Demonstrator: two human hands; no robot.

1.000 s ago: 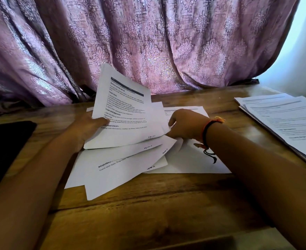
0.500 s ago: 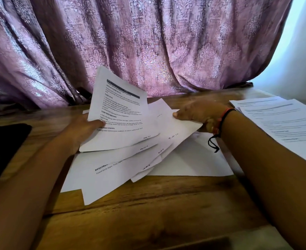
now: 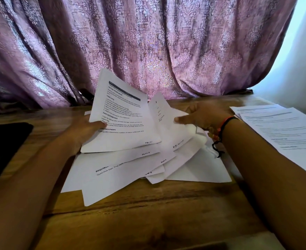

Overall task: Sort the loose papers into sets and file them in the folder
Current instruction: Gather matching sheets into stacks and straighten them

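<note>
The left hand point(image 3: 83, 131) grips a printed sheet point(image 3: 125, 121), tilted up above the loose papers point(image 3: 112, 170) fanned across the tabletop point(image 3: 148, 213). The right hand point(image 3: 205, 115) pinches the edge of a second sheet point(image 3: 163, 123) just beside it. A black folder point(image 3: 2, 147) lies far left, another stack point(image 3: 283, 130) far right

Left hand point(image 3: 82, 131) pinches, thumb forward; right hand point(image 3: 205, 116) seemingly grips.

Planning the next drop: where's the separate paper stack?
Head view: the separate paper stack lies far right on the table, just beyond the right hand.
</note>
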